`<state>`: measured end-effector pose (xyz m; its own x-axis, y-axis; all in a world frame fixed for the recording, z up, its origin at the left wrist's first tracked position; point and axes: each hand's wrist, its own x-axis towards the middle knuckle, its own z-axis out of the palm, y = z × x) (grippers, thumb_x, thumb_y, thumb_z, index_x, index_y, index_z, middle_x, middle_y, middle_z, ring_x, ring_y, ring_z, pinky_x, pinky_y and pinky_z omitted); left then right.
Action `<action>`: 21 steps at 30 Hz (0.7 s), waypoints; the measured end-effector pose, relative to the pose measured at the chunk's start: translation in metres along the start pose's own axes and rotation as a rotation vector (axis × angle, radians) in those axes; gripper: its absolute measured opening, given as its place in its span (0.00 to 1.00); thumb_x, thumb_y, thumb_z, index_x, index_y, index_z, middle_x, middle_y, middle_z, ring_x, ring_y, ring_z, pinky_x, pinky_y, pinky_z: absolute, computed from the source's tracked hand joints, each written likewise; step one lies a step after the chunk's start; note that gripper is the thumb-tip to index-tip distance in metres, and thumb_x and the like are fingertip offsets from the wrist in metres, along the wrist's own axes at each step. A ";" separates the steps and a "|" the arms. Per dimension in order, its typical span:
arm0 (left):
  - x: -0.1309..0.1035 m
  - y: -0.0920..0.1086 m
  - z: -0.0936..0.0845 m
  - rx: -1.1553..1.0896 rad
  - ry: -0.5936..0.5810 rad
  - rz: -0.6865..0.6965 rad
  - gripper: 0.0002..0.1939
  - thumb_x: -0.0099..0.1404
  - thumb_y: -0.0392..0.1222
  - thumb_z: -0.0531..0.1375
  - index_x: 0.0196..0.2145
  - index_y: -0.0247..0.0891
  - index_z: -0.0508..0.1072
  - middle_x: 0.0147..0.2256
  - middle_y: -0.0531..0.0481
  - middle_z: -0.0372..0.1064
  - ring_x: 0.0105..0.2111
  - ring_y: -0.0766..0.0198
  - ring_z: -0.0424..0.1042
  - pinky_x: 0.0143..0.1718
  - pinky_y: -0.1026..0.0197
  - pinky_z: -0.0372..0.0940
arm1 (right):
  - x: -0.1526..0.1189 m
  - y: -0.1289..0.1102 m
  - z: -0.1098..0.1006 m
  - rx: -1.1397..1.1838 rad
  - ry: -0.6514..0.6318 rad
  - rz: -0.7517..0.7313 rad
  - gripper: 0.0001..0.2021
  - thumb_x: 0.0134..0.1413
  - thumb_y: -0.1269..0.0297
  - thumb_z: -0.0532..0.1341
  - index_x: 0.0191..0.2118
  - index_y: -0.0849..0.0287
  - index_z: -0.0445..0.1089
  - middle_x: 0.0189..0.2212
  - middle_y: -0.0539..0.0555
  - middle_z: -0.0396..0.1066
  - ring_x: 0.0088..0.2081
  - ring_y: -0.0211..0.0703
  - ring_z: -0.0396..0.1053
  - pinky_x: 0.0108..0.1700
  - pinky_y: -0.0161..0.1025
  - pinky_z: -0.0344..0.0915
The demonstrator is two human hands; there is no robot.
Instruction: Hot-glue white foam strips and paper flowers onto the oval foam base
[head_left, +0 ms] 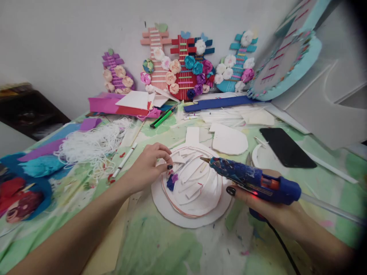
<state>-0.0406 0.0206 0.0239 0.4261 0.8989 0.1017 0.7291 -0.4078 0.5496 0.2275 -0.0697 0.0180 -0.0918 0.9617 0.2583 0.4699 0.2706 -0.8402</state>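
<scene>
Table (177, 244): a work surface with a green and white mottled cover, strewn with scraps and offcuts.
Large turquoise piece (289, 61): a big guitar-shaped foam form leaning at the right rear, edged in turquoise, with red bars on its grey face.
Foam guitars (183, 65): several small flower-covered models propped against the wall at the back.
White string (94, 143): a loose tangle to the left of the left hand.
White foam shape (192, 194): stacked white layers with thin strips on top, lying at the table's centre between both hands; a small blue and purple flower (172, 180) sits on its left edge.
Black phone (286, 147): flat, screen dark, right of centre.
Glue gun (252, 179): blue, paint-smeared, its nozzle hovering over the foam shape; a red light glows beneath it.
Right hand (266, 202): closed around the glue gun's grip.
Left hand (153, 162): fingertips pinched together on a strip at the foam shape's upper left edge.
Writing: no readable label or brand anywhere.
</scene>
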 end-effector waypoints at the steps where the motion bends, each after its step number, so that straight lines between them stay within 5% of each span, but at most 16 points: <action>1: 0.000 -0.002 0.000 0.032 0.004 -0.003 0.06 0.57 0.38 0.58 0.25 0.38 0.74 0.41 0.48 0.66 0.44 0.56 0.63 0.47 0.52 0.57 | 0.000 0.000 0.000 -0.014 -0.004 -0.019 0.12 0.47 0.59 0.64 0.20 0.56 0.63 0.16 0.46 0.59 0.20 0.37 0.61 0.22 0.33 0.61; 11: 0.000 -0.005 0.019 0.375 0.161 0.148 0.05 0.56 0.28 0.57 0.26 0.34 0.71 0.40 0.43 0.65 0.42 0.54 0.58 0.45 0.50 0.60 | -0.003 0.001 0.001 -0.021 -0.052 0.010 0.11 0.49 0.56 0.62 0.24 0.55 0.65 0.15 0.44 0.57 0.14 0.33 0.54 0.13 0.31 0.51; 21: 0.004 0.002 0.022 0.678 0.128 0.327 0.06 0.56 0.28 0.56 0.28 0.34 0.72 0.43 0.41 0.66 0.43 0.51 0.57 0.43 0.48 0.61 | -0.002 -0.001 0.000 -0.030 -0.042 -0.029 0.10 0.48 0.59 0.63 0.23 0.55 0.64 0.17 0.46 0.60 0.17 0.35 0.57 0.15 0.32 0.55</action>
<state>-0.0254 0.0201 0.0073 0.6412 0.7104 0.2901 0.7636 -0.6280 -0.1500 0.2267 -0.0725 0.0184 -0.1418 0.9546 0.2620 0.4922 0.2976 -0.8180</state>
